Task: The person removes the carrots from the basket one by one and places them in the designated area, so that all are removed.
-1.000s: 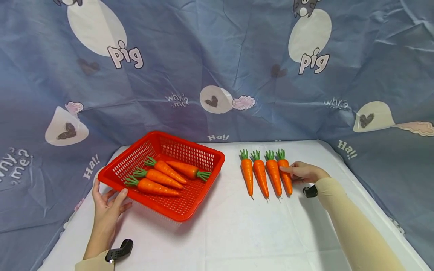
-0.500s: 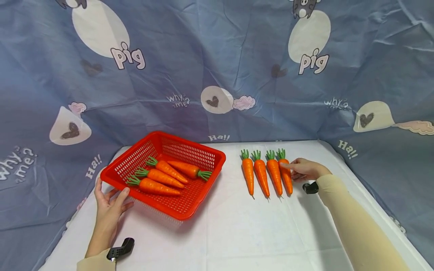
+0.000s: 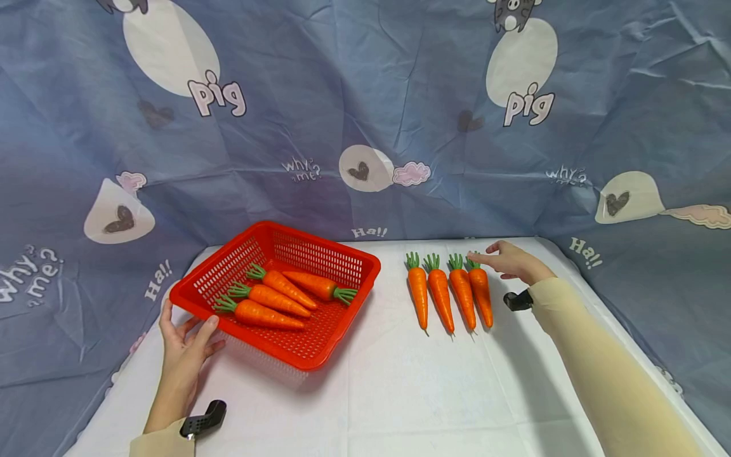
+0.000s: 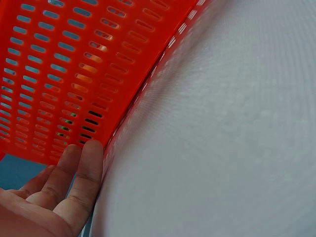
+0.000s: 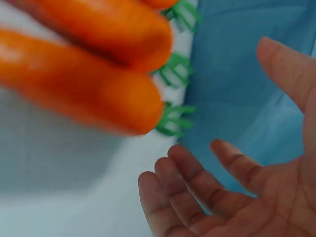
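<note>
A red slotted plastic basket [image 3: 297, 362] stands on the left of the white table, with several carrots [image 3: 268, 315] lying in it. My left hand [image 3: 184, 358] rests at its near left corner, thumb and index finger along the rim. In the left wrist view, nearly straight fingers [image 4: 89, 170] touch the basket's outer wall low down. To the right, several more carrots lie side by side in a row, green tops away from me. Over the green top of the rightmost carrot [image 3: 481, 295] is my right hand [image 3: 511, 261], fingers extended and holding nothing in the right wrist view.
White cloth [image 3: 411, 400] covers the table. A blue printed curtain [image 3: 445, 209] hangs behind it and along both sides. Each wrist wears a black device, such as the left wrist camera [image 3: 204, 420].
My right hand has left the side of the rightmost carrot and moved up and away, toward its green top. The basket and left hand stay nearly in place.
</note>
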Tool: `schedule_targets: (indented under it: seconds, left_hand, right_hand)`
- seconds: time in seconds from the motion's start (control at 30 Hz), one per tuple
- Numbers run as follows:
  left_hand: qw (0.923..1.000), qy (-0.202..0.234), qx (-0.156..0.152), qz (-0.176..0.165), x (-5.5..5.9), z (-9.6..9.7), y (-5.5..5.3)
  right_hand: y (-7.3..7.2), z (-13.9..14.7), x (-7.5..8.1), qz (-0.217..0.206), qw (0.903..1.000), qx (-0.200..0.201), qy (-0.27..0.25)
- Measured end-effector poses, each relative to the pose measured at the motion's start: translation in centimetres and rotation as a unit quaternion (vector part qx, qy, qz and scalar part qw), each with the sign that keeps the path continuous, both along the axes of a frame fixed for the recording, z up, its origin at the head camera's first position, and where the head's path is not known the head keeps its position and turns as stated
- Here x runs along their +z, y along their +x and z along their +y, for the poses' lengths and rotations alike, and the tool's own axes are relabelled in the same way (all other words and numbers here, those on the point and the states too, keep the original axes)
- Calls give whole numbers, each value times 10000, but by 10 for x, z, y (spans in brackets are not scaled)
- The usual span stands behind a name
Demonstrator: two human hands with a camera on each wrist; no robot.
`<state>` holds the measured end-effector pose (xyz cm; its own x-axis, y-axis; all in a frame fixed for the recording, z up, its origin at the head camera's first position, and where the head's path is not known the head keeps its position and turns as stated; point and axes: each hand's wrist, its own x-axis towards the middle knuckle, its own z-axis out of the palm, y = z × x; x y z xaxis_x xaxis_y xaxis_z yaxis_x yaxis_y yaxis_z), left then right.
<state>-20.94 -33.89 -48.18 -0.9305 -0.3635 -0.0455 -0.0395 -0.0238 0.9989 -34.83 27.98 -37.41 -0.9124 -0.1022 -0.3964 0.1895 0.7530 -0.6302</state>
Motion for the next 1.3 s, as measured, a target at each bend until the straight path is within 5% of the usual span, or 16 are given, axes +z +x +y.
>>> schedule_targets:
  seconds: [0.43, 1.3]
  left_hand:
    - [9999, -35, 3, -143, 4, 0, 0]
    - [10000, -56, 68, 39, 2, 1, 0]
  right_hand:
    - [-11, -65, 37, 589, 9974, -7, 420]
    - [-12, -197, 69, 1393, 9816, 1294, -176]
